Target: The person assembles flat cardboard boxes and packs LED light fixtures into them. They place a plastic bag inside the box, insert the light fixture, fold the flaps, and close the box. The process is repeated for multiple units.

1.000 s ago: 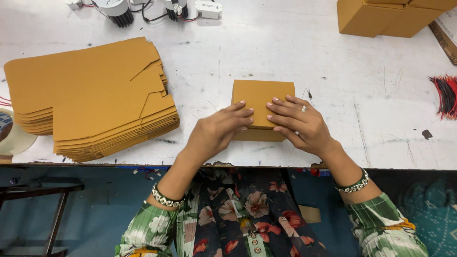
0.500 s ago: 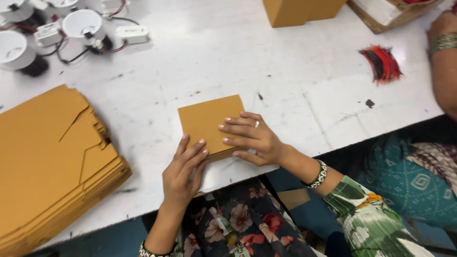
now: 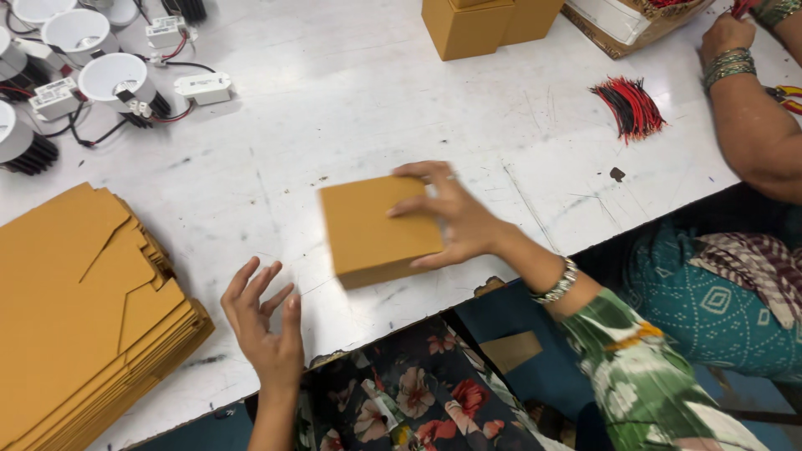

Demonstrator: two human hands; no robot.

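My right hand [image 3: 455, 219] pinches the folded cardboard box [image 3: 376, 227] at its right edge, left hand [image 3: 263, 321] spread free; judged light, stiff, crushable—best held by edges.

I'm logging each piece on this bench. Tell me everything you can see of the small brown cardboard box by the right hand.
The small brown cardboard box is squarish, plain tan card, folded shut and slightly blurred. It sits tilted on the scuffed white table, near the front edge. The right hand grips its right side, fingers spread over the top. The left hand hovers open, apart from it.
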